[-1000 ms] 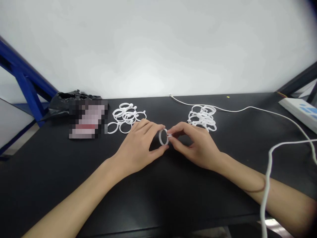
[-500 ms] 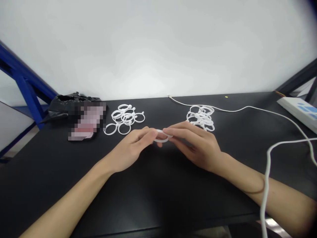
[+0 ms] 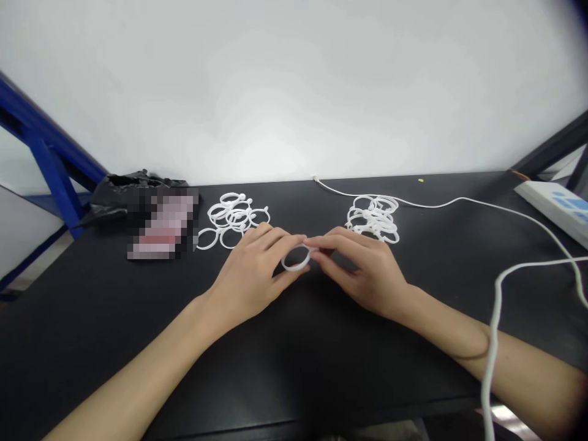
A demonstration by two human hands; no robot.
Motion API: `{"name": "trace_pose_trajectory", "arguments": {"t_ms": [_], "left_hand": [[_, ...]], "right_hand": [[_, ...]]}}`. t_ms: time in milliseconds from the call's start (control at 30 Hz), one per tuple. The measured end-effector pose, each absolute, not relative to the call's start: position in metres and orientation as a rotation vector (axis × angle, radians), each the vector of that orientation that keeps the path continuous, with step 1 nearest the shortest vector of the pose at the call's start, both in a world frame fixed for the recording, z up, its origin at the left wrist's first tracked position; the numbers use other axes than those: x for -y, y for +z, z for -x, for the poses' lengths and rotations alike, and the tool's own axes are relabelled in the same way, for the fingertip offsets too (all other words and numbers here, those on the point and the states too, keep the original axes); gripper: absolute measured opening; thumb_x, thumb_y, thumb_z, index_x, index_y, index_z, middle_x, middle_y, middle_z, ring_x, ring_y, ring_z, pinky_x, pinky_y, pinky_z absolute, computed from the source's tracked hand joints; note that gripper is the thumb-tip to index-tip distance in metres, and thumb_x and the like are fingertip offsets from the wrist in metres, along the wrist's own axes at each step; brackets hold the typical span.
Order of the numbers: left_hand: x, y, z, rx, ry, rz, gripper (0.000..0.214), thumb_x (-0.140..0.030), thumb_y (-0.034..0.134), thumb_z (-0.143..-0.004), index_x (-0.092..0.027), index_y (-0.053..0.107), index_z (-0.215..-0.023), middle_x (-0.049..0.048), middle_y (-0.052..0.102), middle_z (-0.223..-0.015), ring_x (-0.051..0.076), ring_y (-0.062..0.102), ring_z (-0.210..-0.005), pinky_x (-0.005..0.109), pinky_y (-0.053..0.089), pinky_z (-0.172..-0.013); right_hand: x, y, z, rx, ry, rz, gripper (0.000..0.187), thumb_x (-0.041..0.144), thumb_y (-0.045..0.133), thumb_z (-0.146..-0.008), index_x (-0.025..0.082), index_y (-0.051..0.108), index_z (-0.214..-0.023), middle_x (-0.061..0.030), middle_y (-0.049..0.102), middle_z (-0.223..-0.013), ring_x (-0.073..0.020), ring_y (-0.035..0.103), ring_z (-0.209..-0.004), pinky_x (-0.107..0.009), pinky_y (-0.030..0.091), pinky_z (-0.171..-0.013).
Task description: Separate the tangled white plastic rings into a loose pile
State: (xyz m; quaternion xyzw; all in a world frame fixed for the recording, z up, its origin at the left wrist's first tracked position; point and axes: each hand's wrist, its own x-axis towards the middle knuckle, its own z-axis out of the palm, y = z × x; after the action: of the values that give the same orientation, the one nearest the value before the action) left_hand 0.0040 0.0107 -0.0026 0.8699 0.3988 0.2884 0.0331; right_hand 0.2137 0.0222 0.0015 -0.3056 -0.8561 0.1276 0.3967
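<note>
A white plastic ring (image 3: 296, 258) is held between both hands just above the black table (image 3: 294, 361). My left hand (image 3: 253, 269) pinches its left side with thumb and fingers. My right hand (image 3: 362, 269) pinches its right side at the ring's small tab. The ring lies tilted, nearly flat, with its opening facing up toward me. A loose group of white rings (image 3: 232, 219) lies behind my left hand. A heap of white rings (image 3: 374, 219) lies behind my right hand.
A black plastic bag (image 3: 124, 187) and a blurred pinkish packet (image 3: 162, 226) sit at the back left. A white cable (image 3: 498, 288) runs across the right side and over my right forearm. A white power strip (image 3: 555, 208) is far right. Blue frame bars (image 3: 48, 159) stand left.
The ring first stood upright between my fingers, then was turned flat, and now lies tilted. My left hand has shifted slightly over it; my right hand stayed close.
</note>
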Motion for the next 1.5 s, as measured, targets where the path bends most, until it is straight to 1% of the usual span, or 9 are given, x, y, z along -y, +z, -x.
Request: {"name": "trace_pose_trajectory", "arguments": {"t_ms": [133, 333, 467, 633, 833, 933, 1067, 1233, 1500], "left_hand": [[-0.011, -0.002, -0.003, -1.240, 0.832, -2.604, 0.042, -0.042, 0.062, -0.090, -0.019, 0.055, -0.125, 0.0072, 0.066, -0.110, 0.024, 0.057, -0.103, 0.047, 0.042, -0.101], [-0.012, -0.005, -0.001, -1.261, 0.852, -2.612, 0.036, -0.039, 0.062, -0.091, -0.019, 0.058, -0.120, 0.0067, 0.067, -0.110, 0.024, 0.056, -0.103, 0.045, 0.045, -0.096], [-0.014, -0.005, 0.004, -1.239, 0.839, -2.592, 0.039, -0.045, 0.064, -0.089, -0.021, 0.058, -0.119, 0.0059, 0.067, -0.111, 0.024, 0.058, -0.104, 0.045, 0.044, -0.098], [-0.012, 0.000, 0.009, -1.199, 0.849, -2.636, 0.035, -0.041, 0.060, -0.092, -0.020, 0.057, -0.121, 0.0056, 0.068, -0.110, 0.022, 0.059, -0.100, 0.044, 0.045, -0.097], [-0.017, 0.009, 0.040, -1.519, 0.922, -2.655, 0.032, -0.039, 0.060, -0.092, -0.022, 0.059, -0.118, 0.0079, 0.067, -0.113, 0.027, 0.058, -0.107, 0.045, 0.046, -0.095], [-0.029, 0.010, 0.075, -1.877, 0.859, -2.555, 0.032, -0.045, 0.059, -0.091, -0.022, 0.062, -0.114, 0.0099, 0.067, -0.107, 0.031, 0.055, -0.105, 0.050, 0.044, -0.095], [-0.038, 0.008, 0.111, -2.024, 0.649, -2.500, 0.040, -0.055, 0.055, -0.090, -0.023, 0.064, -0.113, 0.0112, 0.062, -0.115, 0.035, 0.050, -0.109, 0.057, 0.040, -0.094], [-0.035, 0.005, 0.119, -2.014, 0.526, -2.489, 0.041, -0.062, 0.049, -0.090, -0.030, 0.061, -0.113, 0.0062, 0.061, -0.106, 0.041, 0.042, -0.110, 0.059, 0.039, -0.087], [-0.038, -0.001, 0.119, -2.093, 0.529, -2.414, 0.053, -0.066, 0.048, -0.088, -0.023, 0.053, -0.119, 0.0113, 0.065, -0.107, 0.045, 0.044, -0.111, 0.063, 0.039, -0.083]], "right_hand": [[-0.023, 0.000, -0.214, 2.183, 0.363, 0.792, 0.014, 0.019, 0.056, -0.094, 0.019, 0.064, -0.105, -0.0042, 0.068, -0.091, -0.0128, 0.065, -0.075, -0.025, 0.054, -0.067], [-0.022, 0.001, -0.211, 2.214, 0.402, 0.858, 0.009, 0.017, 0.055, -0.094, 0.019, 0.062, -0.100, -0.0031, 0.067, -0.089, -0.0115, 0.062, -0.071, -0.023, 0.052, -0.062], [-0.022, 0.001, -0.208, 2.217, 0.413, 0.880, 0.009, 0.018, 0.055, -0.094, 0.020, 0.061, -0.100, -0.0031, 0.066, -0.090, -0.0125, 0.062, -0.073, -0.024, 0.052, -0.064], [-0.020, 0.000, -0.204, 2.224, 0.379, 0.876, 0.009, 0.019, 0.053, -0.095, 0.020, 0.061, -0.099, -0.0027, 0.066, -0.090, -0.0121, 0.063, -0.074, -0.024, 0.052, -0.066], [-0.025, 0.004, -0.207, 2.198, 0.292, 0.940, 0.035, 0.026, 0.059, -0.093, 0.021, 0.052, -0.127, -0.0062, 0.068, -0.107, -0.0161, 0.068, -0.090, -0.028, 0.056, -0.073], [-0.034, 0.005, -0.214, 2.170, 0.160, 1.016, 0.028, 0.026, 0.058, -0.093, 0.019, 0.057, -0.120, -0.0078, 0.068, -0.103, -0.0184, 0.068, -0.088, -0.033, 0.056, -0.077], [-0.044, 0.003, -0.221, 2.183, 0.088, 1.077, 0.022, 0.025, 0.057, -0.092, 0.018, 0.061, -0.112, -0.0088, 0.068, -0.100, -0.0202, 0.067, -0.085, -0.037, 0.056, -0.075], [-0.046, 0.001, -0.222, 2.229, 0.048, 1.121, 0.023, 0.027, 0.056, -0.093, 0.016, 0.062, -0.111, -0.0099, 0.067, -0.103, -0.0223, 0.065, -0.091, -0.038, 0.054, -0.078], [-0.058, 0.002, -0.235, 2.161, -0.176, 1.308, 0.023, 0.029, 0.055, -0.092, 0.016, 0.064, -0.109, -0.0113, 0.067, -0.100, -0.0266, 0.062, -0.093, -0.041, 0.051, -0.077]]}}
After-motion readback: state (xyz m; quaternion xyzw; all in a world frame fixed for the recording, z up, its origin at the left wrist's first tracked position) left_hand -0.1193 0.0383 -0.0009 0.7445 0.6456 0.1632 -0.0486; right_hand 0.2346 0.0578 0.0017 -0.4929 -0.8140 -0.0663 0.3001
